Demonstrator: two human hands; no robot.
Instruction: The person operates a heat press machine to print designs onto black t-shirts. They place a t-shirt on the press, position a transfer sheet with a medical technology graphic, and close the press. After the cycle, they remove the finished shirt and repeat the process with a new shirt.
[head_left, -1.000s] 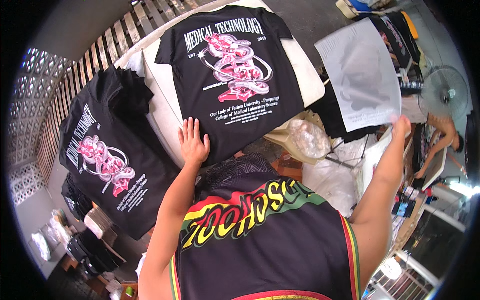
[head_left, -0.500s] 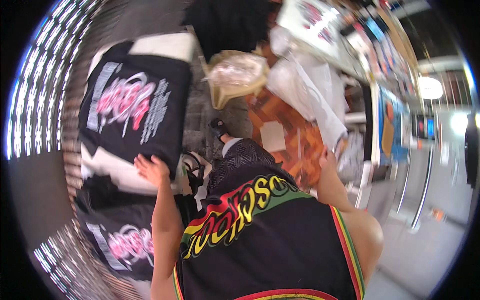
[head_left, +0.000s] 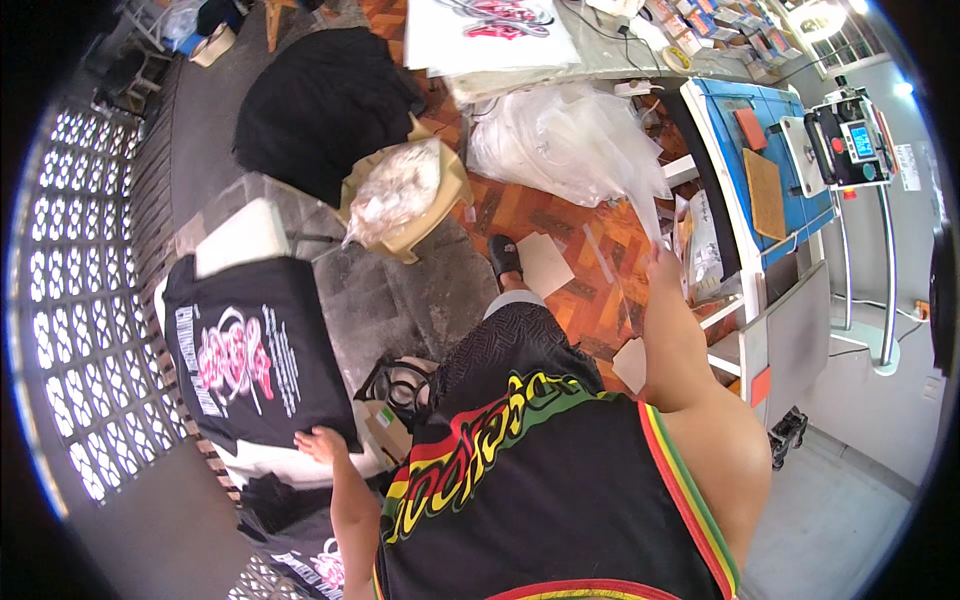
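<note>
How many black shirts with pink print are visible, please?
2: one shirt at the left hand, another shirt below, partly visible. More may be hidden underneath.

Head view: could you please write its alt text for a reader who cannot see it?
A person's left hand rests open at the edge of a black printed T-shirt on a white board, while the right hand holds a translucent sheet on the other side. Farther off, a tan basin holds clear plastic beside heaped black cloth.
</note>
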